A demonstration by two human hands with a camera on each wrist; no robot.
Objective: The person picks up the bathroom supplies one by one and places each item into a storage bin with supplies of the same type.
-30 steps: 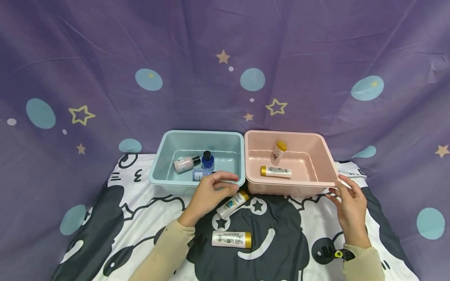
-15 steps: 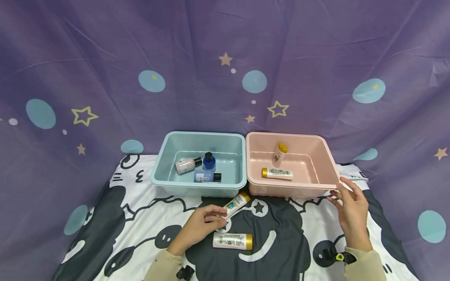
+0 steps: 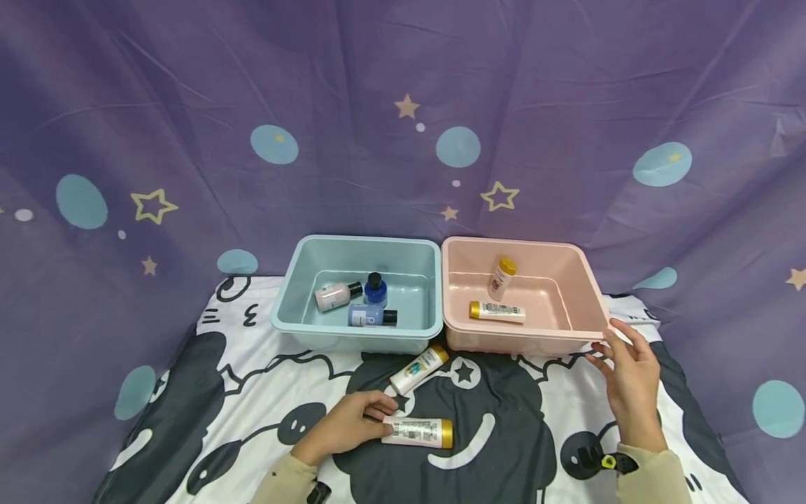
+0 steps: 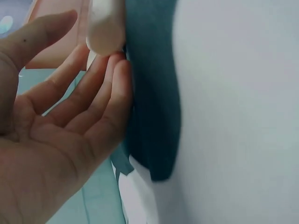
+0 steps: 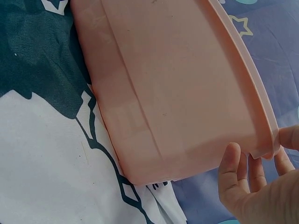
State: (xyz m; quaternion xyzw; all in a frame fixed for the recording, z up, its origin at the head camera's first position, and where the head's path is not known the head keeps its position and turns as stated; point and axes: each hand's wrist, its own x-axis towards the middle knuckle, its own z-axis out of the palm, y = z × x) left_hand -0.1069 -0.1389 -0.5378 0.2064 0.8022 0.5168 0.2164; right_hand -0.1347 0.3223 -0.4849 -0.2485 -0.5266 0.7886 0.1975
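Two rectangular plastic bins stand side by side: a pale blue bin [image 3: 352, 342] on the left, a pink bin [image 3: 513, 344] on the right. Three small black-capped bottles are in the blue one: a pale pink bottle [image 3: 331, 297], a dark blue bottle [image 3: 376, 294] and a light blue bottle [image 3: 364, 315]. Four white cylindrical tubes have gold caps: a rear tube [image 3: 499, 284] and a front tube [image 3: 505, 312] inside the pink bin, a slanted tube [image 3: 412, 373] and a near tube [image 3: 415, 432] outside it. Beneath lies white cloth [image 3: 277, 388] printed with dark grey cartoon shapes; behind hangs purple fabric [image 3: 352, 70] with blue ovals and stars.

The slanted tube's cap is just beside where the bins meet. The near tube lies on its side, cap to the right. My left hand [image 3: 349, 423] is at its capless end, fingers loosely bent, thumb spread apart; whether they touch it I cannot tell. My right hand [image 3: 632, 381] grasps the pink bin's rim at the near right corner.
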